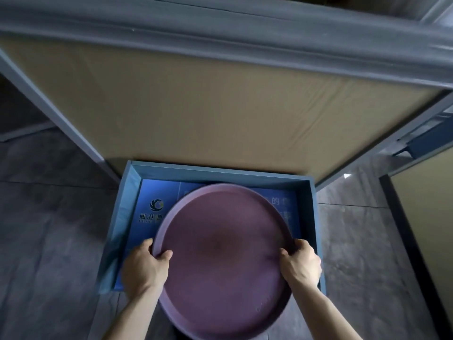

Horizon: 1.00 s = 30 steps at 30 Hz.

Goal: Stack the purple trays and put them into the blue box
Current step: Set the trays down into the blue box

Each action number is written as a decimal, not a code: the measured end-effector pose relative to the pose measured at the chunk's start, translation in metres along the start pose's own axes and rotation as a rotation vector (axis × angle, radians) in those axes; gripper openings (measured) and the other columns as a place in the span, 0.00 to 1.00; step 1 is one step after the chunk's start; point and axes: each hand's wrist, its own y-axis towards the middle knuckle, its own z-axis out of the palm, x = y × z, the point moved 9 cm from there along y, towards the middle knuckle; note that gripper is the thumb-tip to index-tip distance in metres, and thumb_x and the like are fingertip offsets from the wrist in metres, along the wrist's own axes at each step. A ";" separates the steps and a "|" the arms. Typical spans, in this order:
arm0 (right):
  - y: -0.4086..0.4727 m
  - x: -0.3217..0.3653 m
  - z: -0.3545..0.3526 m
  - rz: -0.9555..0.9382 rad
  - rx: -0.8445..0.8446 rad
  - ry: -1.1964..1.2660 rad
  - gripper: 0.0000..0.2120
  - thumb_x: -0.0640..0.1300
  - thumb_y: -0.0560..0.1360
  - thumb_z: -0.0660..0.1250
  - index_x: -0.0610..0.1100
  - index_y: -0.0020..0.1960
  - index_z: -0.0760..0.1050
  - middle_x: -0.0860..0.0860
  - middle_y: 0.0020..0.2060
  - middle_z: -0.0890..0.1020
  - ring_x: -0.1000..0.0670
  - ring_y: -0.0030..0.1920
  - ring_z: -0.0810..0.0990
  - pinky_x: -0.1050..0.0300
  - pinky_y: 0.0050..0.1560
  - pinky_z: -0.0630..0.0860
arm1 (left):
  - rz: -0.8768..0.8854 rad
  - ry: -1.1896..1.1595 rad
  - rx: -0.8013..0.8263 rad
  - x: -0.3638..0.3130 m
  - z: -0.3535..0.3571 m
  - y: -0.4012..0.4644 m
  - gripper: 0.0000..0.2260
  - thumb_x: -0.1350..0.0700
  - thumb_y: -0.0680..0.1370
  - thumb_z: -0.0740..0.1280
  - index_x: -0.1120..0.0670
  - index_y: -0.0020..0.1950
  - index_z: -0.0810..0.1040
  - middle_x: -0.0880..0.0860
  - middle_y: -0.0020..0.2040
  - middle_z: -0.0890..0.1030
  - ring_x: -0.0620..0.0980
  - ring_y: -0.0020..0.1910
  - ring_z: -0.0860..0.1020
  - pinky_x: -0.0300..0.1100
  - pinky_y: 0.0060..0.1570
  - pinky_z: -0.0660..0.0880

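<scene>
The left hand (144, 266) grips the left rim of a round purple tray (220, 261), fingers (164, 255) curled over its edge. The tray sits over the open blue box (315, 217) on the floor (49, 217), its near edge overhanging. The right hand (302, 263) clasps the right rim.

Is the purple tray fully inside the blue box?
No. Purple tray, gripped by both hands, overhangs the blue box near edge.

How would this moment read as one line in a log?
left hand: grip on purple tray | right hand: grip on tray | tray over blue box
</scene>
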 end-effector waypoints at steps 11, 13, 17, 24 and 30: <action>0.000 0.006 -0.008 -0.130 -0.078 -0.054 0.15 0.35 0.68 0.66 0.46 0.51 0.82 0.47 0.34 0.79 0.42 0.37 0.73 0.54 0.41 0.71 | 0.033 0.077 -0.059 -0.010 -0.006 -0.002 0.20 0.47 0.70 0.76 0.58 0.56 0.81 0.58 0.51 0.82 0.62 0.52 0.80 0.52 0.44 0.74; 0.002 0.011 -0.009 -0.160 -0.090 -0.100 0.14 0.33 0.66 0.64 0.45 0.46 0.82 0.48 0.32 0.78 0.42 0.35 0.72 0.55 0.39 0.71 | 0.035 0.078 -0.069 -0.012 -0.006 0.000 0.20 0.47 0.69 0.76 0.57 0.55 0.81 0.57 0.50 0.82 0.61 0.51 0.80 0.51 0.43 0.74; 0.007 0.013 -0.012 -0.182 -0.110 -0.135 0.12 0.33 0.65 0.63 0.44 0.43 0.82 0.49 0.28 0.74 0.40 0.34 0.72 0.54 0.38 0.71 | 0.039 0.070 -0.077 -0.015 -0.006 0.001 0.18 0.46 0.69 0.77 0.56 0.52 0.81 0.56 0.47 0.82 0.60 0.48 0.80 0.50 0.39 0.74; 0.010 0.015 -0.010 -0.195 -0.101 -0.145 0.16 0.34 0.67 0.64 0.48 0.50 0.83 0.47 0.34 0.76 0.42 0.36 0.70 0.55 0.39 0.70 | 0.029 0.059 -0.081 -0.017 -0.009 0.000 0.17 0.46 0.69 0.77 0.56 0.51 0.81 0.56 0.47 0.83 0.60 0.48 0.80 0.47 0.38 0.69; 0.007 0.013 -0.008 -0.207 -0.140 -0.160 0.19 0.34 0.68 0.63 0.48 0.55 0.81 0.40 0.43 0.83 0.34 0.44 0.80 0.52 0.41 0.73 | 0.015 0.048 -0.086 -0.017 -0.011 -0.001 0.16 0.47 0.69 0.77 0.55 0.48 0.81 0.55 0.45 0.83 0.59 0.47 0.81 0.47 0.38 0.70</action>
